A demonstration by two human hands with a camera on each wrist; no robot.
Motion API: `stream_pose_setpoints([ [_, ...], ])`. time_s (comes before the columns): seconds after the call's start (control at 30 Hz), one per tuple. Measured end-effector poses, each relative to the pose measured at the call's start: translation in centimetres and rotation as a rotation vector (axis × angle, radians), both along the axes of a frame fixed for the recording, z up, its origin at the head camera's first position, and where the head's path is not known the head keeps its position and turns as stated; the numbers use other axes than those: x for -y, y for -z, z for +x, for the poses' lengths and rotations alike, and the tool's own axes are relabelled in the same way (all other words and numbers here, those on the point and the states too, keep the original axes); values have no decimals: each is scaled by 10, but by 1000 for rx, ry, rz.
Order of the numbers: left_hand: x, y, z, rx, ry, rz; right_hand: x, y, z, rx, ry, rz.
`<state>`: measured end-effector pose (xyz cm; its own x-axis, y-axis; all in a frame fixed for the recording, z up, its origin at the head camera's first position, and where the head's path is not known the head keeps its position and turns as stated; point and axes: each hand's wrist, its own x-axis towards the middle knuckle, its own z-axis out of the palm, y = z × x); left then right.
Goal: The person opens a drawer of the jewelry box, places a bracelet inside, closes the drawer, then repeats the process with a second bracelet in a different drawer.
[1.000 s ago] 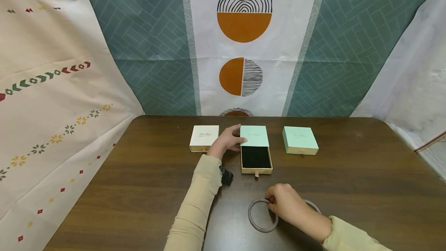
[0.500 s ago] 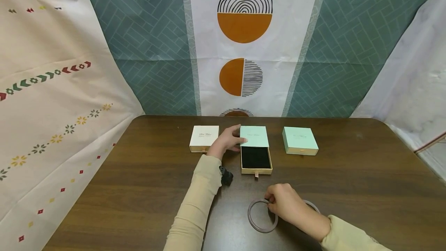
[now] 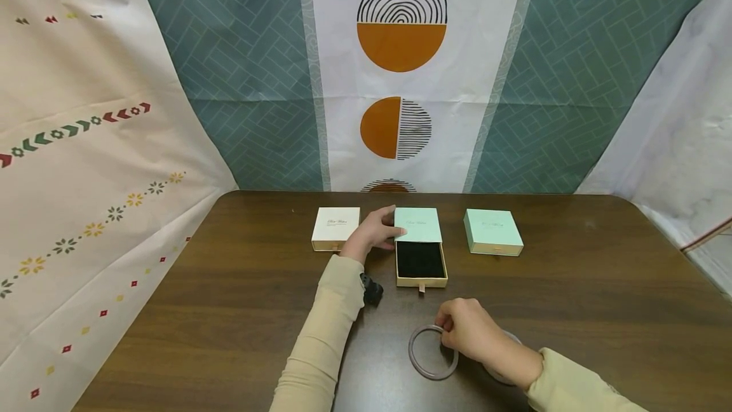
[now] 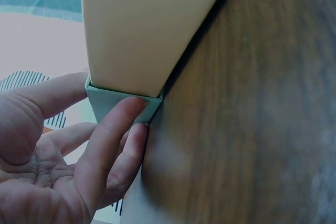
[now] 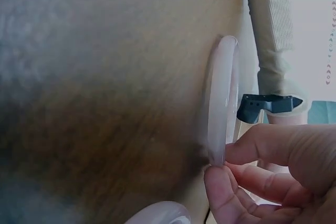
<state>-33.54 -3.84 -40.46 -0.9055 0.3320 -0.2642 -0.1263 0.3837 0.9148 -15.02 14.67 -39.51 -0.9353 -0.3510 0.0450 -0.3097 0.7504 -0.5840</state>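
My left hand [image 3: 373,231] grips the mint-green sleeve of a jewelry box [image 3: 419,224], thumb on its top and fingers at its left side. The box's drawer [image 3: 420,260] is pulled out toward me, showing a black lining. In the left wrist view, fingers [image 4: 113,142] press the sleeve's side. Low in the head view, my right hand [image 3: 471,332] pinches the far rim of a pale mauve bangle [image 3: 416,361] between thumb and fingertips. A second bangle [image 3: 511,337] lies partly hidden under that wrist; its edge [image 5: 163,213] shows low in the right wrist view.
A white box [image 3: 334,224] stands closed left of my left hand. Another mint-green box [image 3: 493,231], also closed, stands at the right. All are on the brown wooden table [image 3: 229,310], with patterned cloth [image 3: 394,81] hanging behind it.
The right hand and its bangle have shifted very slightly up and right, and more of the second bangle shows below the wrist. The left hand and the open drawer stay as they were.
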Motion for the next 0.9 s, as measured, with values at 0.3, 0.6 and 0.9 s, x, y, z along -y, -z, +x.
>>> stream_pose_setpoints([
  [0.3,1,1,-1,-1,4,2,-2,-2,-2,74,18,-3],
  [0.6,1,1,0,-7,8,2,-3,-4,-1,73,27,-10],
  [0.9,1,3,-2,-12,4,-3,-6,-3,-2,107,10,-46],
])
